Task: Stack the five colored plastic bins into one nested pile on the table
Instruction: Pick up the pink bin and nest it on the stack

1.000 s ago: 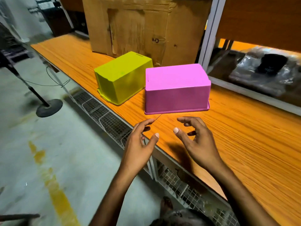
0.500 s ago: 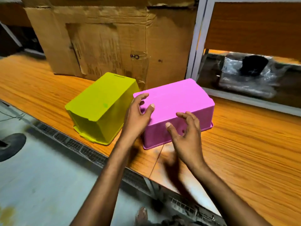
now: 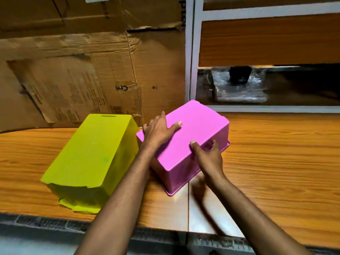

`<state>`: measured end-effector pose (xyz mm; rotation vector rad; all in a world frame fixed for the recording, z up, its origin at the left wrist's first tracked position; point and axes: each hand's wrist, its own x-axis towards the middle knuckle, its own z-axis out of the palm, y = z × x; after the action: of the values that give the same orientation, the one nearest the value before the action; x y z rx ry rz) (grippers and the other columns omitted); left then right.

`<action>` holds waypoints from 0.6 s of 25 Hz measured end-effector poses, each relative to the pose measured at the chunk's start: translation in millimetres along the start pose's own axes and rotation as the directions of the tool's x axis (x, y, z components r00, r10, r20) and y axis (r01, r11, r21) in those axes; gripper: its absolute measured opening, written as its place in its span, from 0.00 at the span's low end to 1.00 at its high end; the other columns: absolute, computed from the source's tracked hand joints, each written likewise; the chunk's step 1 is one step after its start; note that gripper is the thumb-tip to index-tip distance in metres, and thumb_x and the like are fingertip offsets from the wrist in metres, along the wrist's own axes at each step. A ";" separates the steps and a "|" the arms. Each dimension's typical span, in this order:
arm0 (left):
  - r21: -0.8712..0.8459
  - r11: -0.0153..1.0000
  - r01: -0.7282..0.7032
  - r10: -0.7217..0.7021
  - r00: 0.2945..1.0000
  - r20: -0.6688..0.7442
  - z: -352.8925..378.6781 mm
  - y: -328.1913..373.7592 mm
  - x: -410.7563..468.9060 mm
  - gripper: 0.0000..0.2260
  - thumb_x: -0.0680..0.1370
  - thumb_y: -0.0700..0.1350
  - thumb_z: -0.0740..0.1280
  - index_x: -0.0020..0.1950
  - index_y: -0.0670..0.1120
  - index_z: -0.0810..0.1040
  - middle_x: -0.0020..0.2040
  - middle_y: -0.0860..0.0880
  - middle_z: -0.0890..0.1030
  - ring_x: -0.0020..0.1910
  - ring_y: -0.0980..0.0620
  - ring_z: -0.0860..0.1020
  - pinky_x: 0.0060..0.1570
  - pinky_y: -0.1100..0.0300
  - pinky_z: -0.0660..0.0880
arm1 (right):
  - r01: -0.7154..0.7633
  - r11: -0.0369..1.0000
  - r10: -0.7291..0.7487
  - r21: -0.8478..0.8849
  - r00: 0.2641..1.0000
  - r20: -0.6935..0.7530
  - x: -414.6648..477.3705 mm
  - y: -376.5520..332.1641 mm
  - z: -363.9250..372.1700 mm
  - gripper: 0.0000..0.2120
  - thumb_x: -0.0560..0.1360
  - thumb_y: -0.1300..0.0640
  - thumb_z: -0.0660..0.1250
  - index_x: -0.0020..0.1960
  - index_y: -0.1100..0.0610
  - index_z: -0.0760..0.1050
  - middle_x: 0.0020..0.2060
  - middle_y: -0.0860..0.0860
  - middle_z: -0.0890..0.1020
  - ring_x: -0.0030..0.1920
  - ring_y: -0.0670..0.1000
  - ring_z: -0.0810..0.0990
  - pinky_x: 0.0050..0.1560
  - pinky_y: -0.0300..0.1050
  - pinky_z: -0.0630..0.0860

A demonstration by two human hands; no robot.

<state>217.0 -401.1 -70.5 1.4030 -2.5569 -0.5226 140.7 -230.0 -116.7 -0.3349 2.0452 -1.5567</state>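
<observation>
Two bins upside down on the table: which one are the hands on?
The pink bin, right of the yellow-green bin: the left hand rests on top, the right hand grips its near side. The yellow-green one is untouched.

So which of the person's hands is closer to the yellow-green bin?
Left. The left hand rests on the pink bin beside the yellow-green bin; the right hand grips the pink bin's far side.

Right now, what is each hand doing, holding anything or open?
Left hand: open, palm flat on top of the upside-down pink bin.
Right hand: gripping the pink bin's near right side.
</observation>
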 end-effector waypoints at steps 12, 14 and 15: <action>-0.596 0.742 -0.307 0.148 0.942 -0.301 -35.8 37.6 -35.9 0.24 0.73 0.66 0.70 0.62 0.54 0.78 0.59 0.49 0.81 0.59 0.50 0.80 0.60 0.53 0.77 | 0.351 0.922 -0.344 0.164 0.936 -0.074 -32.4 -58.3 -94.9 0.47 0.65 0.81 0.70 0.78 0.53 0.65 0.71 0.46 0.75 0.68 0.37 0.75 0.64 0.42 0.78; -0.666 0.672 -0.324 0.136 0.938 -0.319 -39.7 51.5 -52.9 0.20 0.74 0.61 0.73 0.60 0.53 0.75 0.57 0.53 0.81 0.55 0.55 0.80 0.57 0.56 0.77 | 0.407 0.905 -0.394 0.123 0.912 -0.119 -29.2 -66.3 -107.9 0.47 0.63 0.79 0.71 0.76 0.51 0.68 0.69 0.46 0.77 0.69 0.42 0.75 0.64 0.44 0.78; -0.720 0.628 -0.296 0.111 0.950 -0.293 -45.2 58.7 -62.0 0.20 0.75 0.64 0.71 0.58 0.52 0.75 0.53 0.54 0.81 0.51 0.56 0.80 0.54 0.55 0.77 | 0.430 0.899 -0.416 0.089 0.898 -0.142 -29.6 -70.3 -115.2 0.45 0.62 0.77 0.72 0.75 0.51 0.70 0.67 0.46 0.79 0.68 0.43 0.77 0.63 0.45 0.79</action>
<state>219.0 -329.8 -5.4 0.7798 -1.8803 -1.1494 92.2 -142.9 -21.1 -0.6957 2.0503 -1.9905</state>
